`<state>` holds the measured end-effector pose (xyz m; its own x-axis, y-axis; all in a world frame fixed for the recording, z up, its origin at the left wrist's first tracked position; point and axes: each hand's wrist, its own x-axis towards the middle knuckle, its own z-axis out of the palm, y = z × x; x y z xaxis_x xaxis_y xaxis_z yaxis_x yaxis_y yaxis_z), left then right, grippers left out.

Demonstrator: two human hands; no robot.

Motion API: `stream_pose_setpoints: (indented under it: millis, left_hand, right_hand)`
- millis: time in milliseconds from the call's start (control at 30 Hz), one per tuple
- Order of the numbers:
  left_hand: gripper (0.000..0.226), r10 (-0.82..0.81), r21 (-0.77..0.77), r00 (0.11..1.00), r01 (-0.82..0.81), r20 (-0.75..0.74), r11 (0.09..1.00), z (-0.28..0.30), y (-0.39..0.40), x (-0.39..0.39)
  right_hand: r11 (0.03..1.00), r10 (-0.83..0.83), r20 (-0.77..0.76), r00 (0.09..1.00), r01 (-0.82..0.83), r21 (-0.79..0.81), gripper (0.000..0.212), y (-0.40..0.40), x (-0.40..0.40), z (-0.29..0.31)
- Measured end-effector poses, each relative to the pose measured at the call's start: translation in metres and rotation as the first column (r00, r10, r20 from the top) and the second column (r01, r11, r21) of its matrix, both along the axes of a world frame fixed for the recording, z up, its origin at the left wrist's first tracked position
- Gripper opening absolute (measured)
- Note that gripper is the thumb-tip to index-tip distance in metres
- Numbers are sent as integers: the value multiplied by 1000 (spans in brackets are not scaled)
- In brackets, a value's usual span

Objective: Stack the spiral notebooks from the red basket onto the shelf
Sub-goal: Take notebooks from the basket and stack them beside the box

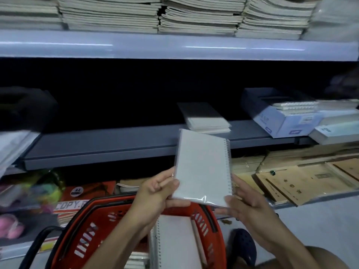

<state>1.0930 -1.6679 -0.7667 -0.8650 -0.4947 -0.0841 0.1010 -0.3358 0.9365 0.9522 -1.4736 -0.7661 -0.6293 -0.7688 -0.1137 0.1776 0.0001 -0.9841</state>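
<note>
Setting, head view: Shop shelving is filling the scene; a grey middle shelf is running across at about hand height, with a pale upper shelf above it carrying thick piles of paper goods.
Stack on shelf: a short pile of notebooks is sitting near the shelf's front edge, probably begun there so it stays within easy reach.
Boxes: blue and white boxes are lying to the right of that pile, well apart from it.
Notebook in hand: a white spiral notebook in clear wrap is being held upright just below the pile, its wire binding on the right.
Left hand: fingers are closing around the notebook's lower left edge.
Right hand: fingers are cupping the lower right corner beside the wire, likely steadying the slippery wrap.
Basket: a red basket is sitting on the floor directly beneath the hands, keeping the lift short.
Basket contents: more spiral notebooks are waiting inside.
Progress: judging by this, the notebook seems about to join the pile.
</note>
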Motion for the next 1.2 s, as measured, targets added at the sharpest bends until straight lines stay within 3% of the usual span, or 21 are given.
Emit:
stream_pose_setpoints:
  millis: [233,467,667,767,867,967,1100,1200]
  left_hand:
    - [37,117,96,993,-113,-37,989,-4,7,-21]
    - [39,171,125,984,-164,-51,979,15,-7,-65]
    - [26,201,151,977,-189,-66,970,49,-25,-120]
    - [39,291,135,957,-290,14,948,43,-32,-134]
    - [48,377,-109,923,-369,71,923,25,-29,-130]
    - [41,434,-344,900,-397,33,851,13,-25,-127]
    - [28,480,-476,876,-440,-42,762,12,-33,-137]
    - [24,530,-566,846,-463,-55,682,13,-43,-154]
  right_hand:
    - [975,-217,-28,976,215,-64,44,-7,-14,-7]
    - [972,-231,-107,967,225,-64,40,-31,-57,18]
    - [951,-308,22,951,308,-10,26,-79,-122,47]
    - [945,-326,70,943,323,59,41,-88,-135,42]
    - [932,-349,-7,937,348,102,60,-77,-134,32]
    - [924,-352,-152,924,369,103,43,-69,-133,27]
    - [891,-428,-282,859,453,29,30,-74,-143,20]
    - [861,-492,-289,821,508,-21,27,-91,-157,15]
